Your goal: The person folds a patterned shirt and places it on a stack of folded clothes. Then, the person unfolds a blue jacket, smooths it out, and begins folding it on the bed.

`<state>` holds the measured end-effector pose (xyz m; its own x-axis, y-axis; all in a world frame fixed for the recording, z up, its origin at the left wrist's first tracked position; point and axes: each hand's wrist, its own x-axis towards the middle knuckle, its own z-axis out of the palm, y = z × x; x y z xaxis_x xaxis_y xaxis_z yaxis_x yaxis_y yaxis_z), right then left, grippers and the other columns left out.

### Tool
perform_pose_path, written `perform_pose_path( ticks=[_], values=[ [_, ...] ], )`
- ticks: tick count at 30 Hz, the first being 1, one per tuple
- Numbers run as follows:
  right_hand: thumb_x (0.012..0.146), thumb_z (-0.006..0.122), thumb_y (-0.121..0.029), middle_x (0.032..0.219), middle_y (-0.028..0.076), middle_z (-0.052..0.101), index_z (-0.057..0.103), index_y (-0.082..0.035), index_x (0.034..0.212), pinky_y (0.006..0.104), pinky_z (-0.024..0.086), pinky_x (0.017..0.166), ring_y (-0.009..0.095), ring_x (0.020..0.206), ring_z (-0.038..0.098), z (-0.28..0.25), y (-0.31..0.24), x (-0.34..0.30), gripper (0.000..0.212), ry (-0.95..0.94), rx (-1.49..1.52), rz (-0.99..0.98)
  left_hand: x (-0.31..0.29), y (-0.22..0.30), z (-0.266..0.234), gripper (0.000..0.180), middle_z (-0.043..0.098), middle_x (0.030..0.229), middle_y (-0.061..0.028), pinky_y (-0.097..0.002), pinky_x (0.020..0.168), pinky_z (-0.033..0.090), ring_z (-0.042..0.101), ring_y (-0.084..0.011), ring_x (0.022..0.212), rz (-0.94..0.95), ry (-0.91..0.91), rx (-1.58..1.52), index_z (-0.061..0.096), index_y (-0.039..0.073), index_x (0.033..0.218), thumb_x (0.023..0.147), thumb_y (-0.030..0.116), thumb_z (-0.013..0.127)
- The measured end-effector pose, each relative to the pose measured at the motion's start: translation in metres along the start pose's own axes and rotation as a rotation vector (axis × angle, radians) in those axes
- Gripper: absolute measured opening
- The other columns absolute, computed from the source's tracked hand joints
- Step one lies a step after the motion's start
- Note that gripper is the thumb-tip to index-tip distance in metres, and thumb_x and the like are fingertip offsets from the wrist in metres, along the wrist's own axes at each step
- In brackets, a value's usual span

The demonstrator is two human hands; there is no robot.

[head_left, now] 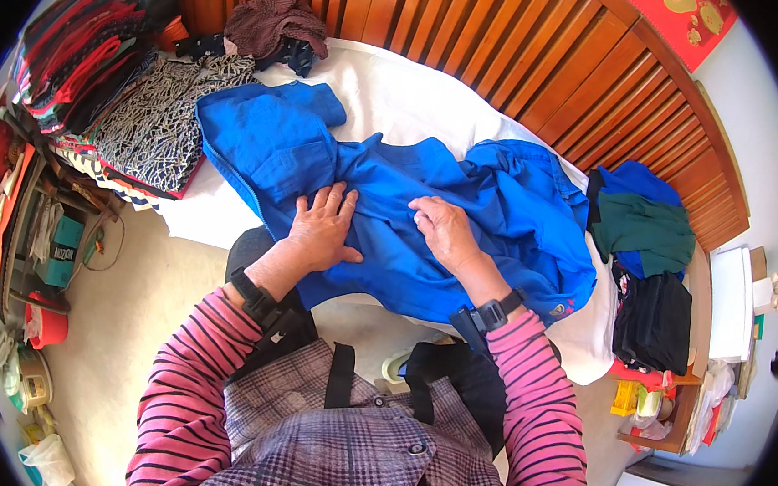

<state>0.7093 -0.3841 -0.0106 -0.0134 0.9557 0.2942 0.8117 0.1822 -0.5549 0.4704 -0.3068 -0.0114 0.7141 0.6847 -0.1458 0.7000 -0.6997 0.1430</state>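
A bright blue zip-up jacket [385,179] lies spread across a white sheet in front of me, creased on its right half. A zip runs along its left edge, and a small pink mark shows near the lower right corner. My left hand [322,229] rests flat on the jacket left of the middle, fingers spread. To its right, my right hand [446,234] is over the jacket with its fingers curled in. Whether those fingers pinch any cloth is hidden.
Folded clothes [80,45] are piled high at the far left, beside a black-and-white patterned garment [167,107]. More folded clothes [647,218] stack on the right. A slatted wooden headboard [478,40] closes off the back. A red bucket [49,321] stands on the left.
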Motion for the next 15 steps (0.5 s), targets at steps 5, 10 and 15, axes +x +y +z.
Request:
perform_pose_path(
  ticks=[5,10,15],
  values=[
    [0.082,0.069,-0.004,0.088,0.015,0.066,0.066,-0.004,0.095,0.0413,0.053,0.073,0.033,0.082,0.066,0.018,0.013,0.012,0.014,-0.023,-0.011,0.113,0.001,-0.002,-0.001,0.111,0.025,0.158,-0.0188,-0.0629,0.109,0.029,0.026,-0.0357,0.145,0.011,0.01,0.016,0.027,0.004,0.154,0.072,0.058,0.078],
    [0.084,0.067,-0.007,0.09,0.015,0.066,0.062,-0.006,0.09,0.0456,0.052,0.074,0.037,0.086,0.065,0.024,0.022,0.016,0.008,-0.034,-0.042,0.115,0.003,-0.001,0.002,0.111,0.025,0.158,-0.0194,-0.0633,0.109,0.029,0.026,-0.036,0.146,0.004,0.004,0.021,0.027,0.004,0.154,0.072,0.058,0.077],
    [0.082,0.068,-0.009,0.083,0.015,0.066,0.059,-0.004,0.085,0.0449,0.054,0.07,0.036,0.079,0.066,0.036,0.023,0.021,0.01,0.013,-0.253,0.086,0.003,-0.001,0.001,0.112,0.025,0.158,-0.0193,-0.0645,0.109,0.028,0.025,-0.0362,0.146,0.004,-0.01,0.024,0.026,0.004,0.154,0.071,0.059,0.078]
  ],
)
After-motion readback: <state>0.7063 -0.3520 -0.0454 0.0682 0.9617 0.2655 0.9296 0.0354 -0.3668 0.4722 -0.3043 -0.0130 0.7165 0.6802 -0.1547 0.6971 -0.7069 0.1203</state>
